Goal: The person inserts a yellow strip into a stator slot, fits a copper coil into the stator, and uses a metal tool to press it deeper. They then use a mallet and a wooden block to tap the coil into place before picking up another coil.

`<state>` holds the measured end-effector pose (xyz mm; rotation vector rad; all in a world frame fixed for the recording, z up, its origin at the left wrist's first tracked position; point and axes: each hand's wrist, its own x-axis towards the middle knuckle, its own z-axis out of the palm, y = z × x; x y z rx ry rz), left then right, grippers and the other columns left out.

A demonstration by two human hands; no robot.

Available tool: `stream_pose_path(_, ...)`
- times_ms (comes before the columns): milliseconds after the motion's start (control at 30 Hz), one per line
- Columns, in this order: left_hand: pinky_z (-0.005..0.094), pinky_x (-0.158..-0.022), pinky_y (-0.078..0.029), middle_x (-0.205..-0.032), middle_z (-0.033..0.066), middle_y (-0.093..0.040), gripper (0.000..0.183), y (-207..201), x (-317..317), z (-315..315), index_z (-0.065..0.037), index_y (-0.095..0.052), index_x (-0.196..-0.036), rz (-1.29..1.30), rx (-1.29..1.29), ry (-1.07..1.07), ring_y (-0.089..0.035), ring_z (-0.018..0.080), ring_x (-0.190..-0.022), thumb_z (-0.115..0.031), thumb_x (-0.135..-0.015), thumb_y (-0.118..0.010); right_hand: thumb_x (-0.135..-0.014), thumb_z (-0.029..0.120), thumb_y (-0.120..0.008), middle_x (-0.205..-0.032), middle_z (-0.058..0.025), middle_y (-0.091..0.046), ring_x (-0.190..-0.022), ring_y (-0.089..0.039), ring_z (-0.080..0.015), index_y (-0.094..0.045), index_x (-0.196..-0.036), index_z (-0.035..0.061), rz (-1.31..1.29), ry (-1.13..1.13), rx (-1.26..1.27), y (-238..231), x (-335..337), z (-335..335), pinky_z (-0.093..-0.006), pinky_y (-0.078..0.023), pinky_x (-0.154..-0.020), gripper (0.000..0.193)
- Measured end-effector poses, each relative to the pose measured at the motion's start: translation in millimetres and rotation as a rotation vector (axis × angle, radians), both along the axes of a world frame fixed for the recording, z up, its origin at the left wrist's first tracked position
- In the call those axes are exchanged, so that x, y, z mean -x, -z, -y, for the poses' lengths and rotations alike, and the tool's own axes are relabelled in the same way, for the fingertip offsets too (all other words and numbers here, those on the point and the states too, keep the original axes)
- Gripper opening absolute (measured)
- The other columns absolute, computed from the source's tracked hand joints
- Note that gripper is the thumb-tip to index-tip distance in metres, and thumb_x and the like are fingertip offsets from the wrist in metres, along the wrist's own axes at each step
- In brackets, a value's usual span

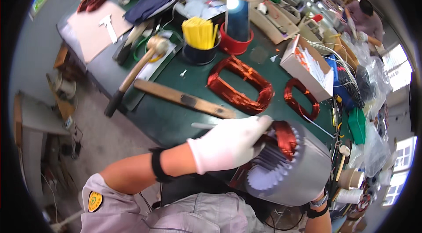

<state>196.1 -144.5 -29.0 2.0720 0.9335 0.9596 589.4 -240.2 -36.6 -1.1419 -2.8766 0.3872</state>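
Note:
A grey motor stator (307,167) lies tilted in front of me, its slotted open end turned to the left. A copper winding (285,140) sits in its upper slots, and pale liners show in the lower ones. White-gloved, my left hand (231,143) reaches to the bore beside the winding with its fingers curled; what they pinch is hidden. A slim light rod (203,125) shows beyond that glove. Against the lower right of the stator is my right hand (317,197), mostly covered by the housing, its fingers out of sight.
On the green table (165,116) lie a large copper coil (241,84), a smaller coil (301,99), a wooden bar (184,98) and a mallet (136,72). Behind them stand yellow strips (200,33) and a carton (307,68). Another person (367,24) works at far right.

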Motion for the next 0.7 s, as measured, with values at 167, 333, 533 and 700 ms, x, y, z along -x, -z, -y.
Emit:
stream_pose_path(167,0.0438,-0.062,-0.052,-0.085,0.0114,-0.057,0.039,27.1,-6.0,11.7,-0.004,-0.061,-0.119,-0.029,-0.286,-0.103,-0.064,0.0325,-0.076,-0.003,-0.081,-0.071,-0.101,0.023,-0.062,-0.128,-0.0162,-0.071,-0.12,-0.067,-0.0303,-0.068,-0.122,0.0018,0.0,0.026,0.002,-9.9,18.0,-18.4,-0.0435,-0.052,-0.1,0.031)
stream_pose_path(333,0.0447,-0.059,-0.051,-0.082,0.0104,-0.057,0.031,27.7,2.4,13.1,-0.004,-0.064,-0.108,0.02,-0.364,-0.049,-0.065,0.0323,-0.075,-0.004,-0.078,-0.071,-0.101,0.024,-0.062,-0.128,-0.0164,-0.071,-0.119,-0.067,-0.0304,-0.068,-0.122,0.0017,-0.033,0.111,-0.063,-26.6,24.2,-18.0,-0.0433,-0.052,-0.1,0.031)
stream_pose_path(533,0.0453,-0.061,-0.052,-0.084,0.0123,-0.063,0.031,29.1,0.2,18.3,-0.004,-0.065,-0.11,-0.039,-0.362,-0.029,-0.066,0.0354,-0.073,-0.005,-0.08,-0.071,-0.101,0.025,-0.062,-0.127,-0.0168,-0.071,-0.118,-0.067,-0.0305,-0.068,-0.121,0.0015,-0.093,0.203,-0.105,-22.4,17.6,2.7,-0.0431,-0.052,-0.099,0.031)
stream_pose_path(700,0.0441,-0.061,-0.053,-0.083,0.0126,-0.065,0.029,32.7,-15.6,24.5,0.0,-0.061,-0.112,-0.024,-0.162,-0.184,-0.067,0.0357,-0.072,-0.006,-0.086,-0.07,-0.102,0.025,-0.061,-0.126,-0.017,-0.071,-0.118,-0.067,-0.0306,-0.068,-0.121,0.0014,-0.146,0.284,-0.096,-7.5,49.2,-6.2,-0.043,-0.052,-0.099,0.032)
